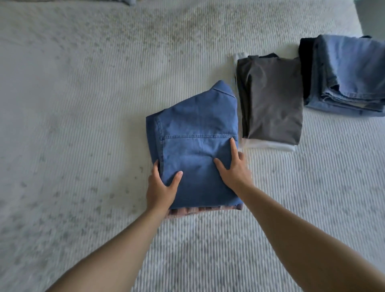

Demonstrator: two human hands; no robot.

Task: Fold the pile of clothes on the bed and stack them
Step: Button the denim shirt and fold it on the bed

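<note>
Two hands: both on the folded blue denim garment [195,146], mid-bed [83,104], near the person.
Left hand [161,187]: grips the garment's left edge, thumb on top, fingers curled under out of sight.
Right hand [233,166]: lies on the right side, index finger straight along the edge and thumb spread on the cloth; the other fingers go over the edge, so I cannot tell if they curl under.
Underneath: a striped reddish piece [200,210] peeks out at the near edge, so the denim likely sits on top of it.
Stacks: dark grey stack [273,100] over white cloth just beside on the right; jeans stack [343,77] further right, near the bed edge.
Far edge: a scrap of cloth [130,2] at top, possibly unfolded items left.
Step, my read: squaring or lifting this fold to stack it.
How to do it well: keep both sides supported evenly, slide fingers fully under so the lower piece comes along, lift flat, no tilt.
Placement: align edges with the stack below, lower it, press once to flatten.
Risk: collar end [223,89] is unsupported and may unfold if lifted only from the near side.
</note>
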